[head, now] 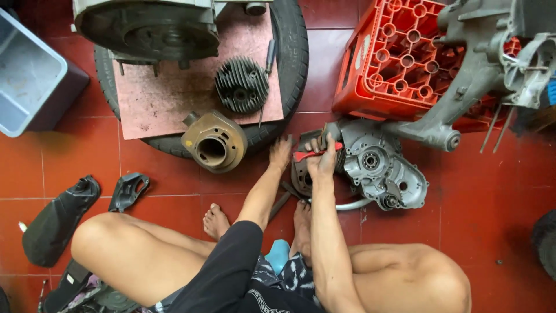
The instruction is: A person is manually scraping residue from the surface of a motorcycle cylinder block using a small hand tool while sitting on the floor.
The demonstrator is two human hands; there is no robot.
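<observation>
Head view looks straight down on someone sitting barefoot on the red tile floor point(174, 174), working on a grey engine case point(379, 165) that lies just in front of their feet, beside a red crate point(399, 58). Right hand point(322, 159) is closed tight around a red-handled tool point(310, 154), pressing it at the case's left edge. Left hand point(281, 153) lies flat, fingers spread, holding nothing, touching the floor or the case edge, can't tell which. My guess at the risk: the tool slips off and jabs that left hand, or the loose case skids on the tile. The tyre point(289, 69) with the finned cylinder head point(242, 85) sits close behind.
</observation>
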